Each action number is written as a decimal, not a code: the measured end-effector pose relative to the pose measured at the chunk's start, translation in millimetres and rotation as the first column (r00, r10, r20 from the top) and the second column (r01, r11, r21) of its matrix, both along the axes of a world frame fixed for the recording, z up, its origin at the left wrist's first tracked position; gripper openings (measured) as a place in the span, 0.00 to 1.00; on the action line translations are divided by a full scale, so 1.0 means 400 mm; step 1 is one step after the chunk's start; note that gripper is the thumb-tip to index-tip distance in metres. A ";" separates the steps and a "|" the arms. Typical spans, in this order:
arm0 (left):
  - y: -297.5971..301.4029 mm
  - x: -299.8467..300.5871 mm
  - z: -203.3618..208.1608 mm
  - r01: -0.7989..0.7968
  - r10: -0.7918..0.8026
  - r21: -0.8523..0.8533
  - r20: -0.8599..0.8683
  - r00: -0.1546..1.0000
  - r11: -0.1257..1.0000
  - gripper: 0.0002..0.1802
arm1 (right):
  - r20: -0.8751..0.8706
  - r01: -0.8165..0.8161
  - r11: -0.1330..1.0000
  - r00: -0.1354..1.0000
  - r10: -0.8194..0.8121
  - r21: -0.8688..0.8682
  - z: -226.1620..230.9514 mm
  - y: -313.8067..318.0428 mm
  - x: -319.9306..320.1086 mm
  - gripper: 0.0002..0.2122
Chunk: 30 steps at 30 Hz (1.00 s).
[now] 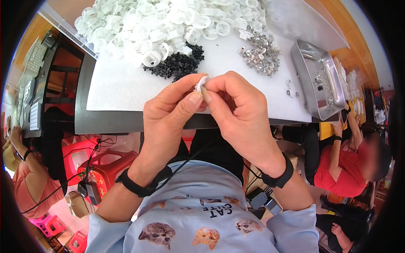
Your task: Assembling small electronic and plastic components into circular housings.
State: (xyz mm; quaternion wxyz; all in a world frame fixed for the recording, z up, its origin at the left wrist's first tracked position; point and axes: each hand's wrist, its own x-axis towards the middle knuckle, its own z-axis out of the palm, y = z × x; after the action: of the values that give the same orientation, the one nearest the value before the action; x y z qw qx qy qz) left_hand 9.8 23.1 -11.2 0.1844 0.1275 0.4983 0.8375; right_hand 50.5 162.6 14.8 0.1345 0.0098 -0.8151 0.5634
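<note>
Fingers of our left hand and right hand clamp a small curved white plastic part at twelve o'clock, black pieces heaped toward eleven; we likely do best bracing it left, pressing squarely right.

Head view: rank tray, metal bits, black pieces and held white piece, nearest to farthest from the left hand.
From the left hand:
1. White piece, held in it.
2. Black pieces, just beyond the hand.
3. Metal bits, right of centre.
4. Tray, far right.
</note>
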 end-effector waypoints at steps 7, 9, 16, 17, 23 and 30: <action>-0.008 -0.001 -0.004 0.024 -0.025 0.038 0.010 1.000 0.999 0.18 | -0.131 -0.006 0.998 0.991 -0.002 -0.065 -0.013 -0.004 0.002 0.01; -0.008 0.000 -0.004 0.016 -0.017 0.032 0.008 1.000 0.999 0.18 | -0.123 -0.009 0.997 0.992 -0.001 -0.081 -0.010 -0.008 0.001 0.01; -0.006 0.004 0.002 0.003 -0.005 -0.032 -0.050 0.999 0.999 0.18 | 0.016 -0.048 0.999 0.999 0.048 -0.003 0.007 0.005 0.004 0.02; -0.005 0.004 0.002 -0.003 -0.002 -0.058 -0.073 0.997 0.998 0.18 | 0.018 -0.049 0.999 0.999 0.049 -0.003 0.006 0.006 0.003 0.02; -0.004 0.003 -0.007 0.000 -0.011 -0.103 -0.105 0.994 0.995 0.18 | 0.071 -0.066 0.994 0.995 0.073 -0.091 0.005 0.008 0.002 0.02; -0.018 0.003 -0.015 0.036 -0.043 -0.064 -0.107 0.993 0.997 0.15 | -0.005 -0.034 0.999 0.999 0.034 -0.025 0.011 0.006 0.010 0.02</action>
State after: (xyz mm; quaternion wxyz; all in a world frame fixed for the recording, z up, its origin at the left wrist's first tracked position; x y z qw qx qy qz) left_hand 10.9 15.9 -17.1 0.1775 0.1768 0.5308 0.8096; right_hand 54.4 164.8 19.1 0.1272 0.0232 -0.8075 0.5755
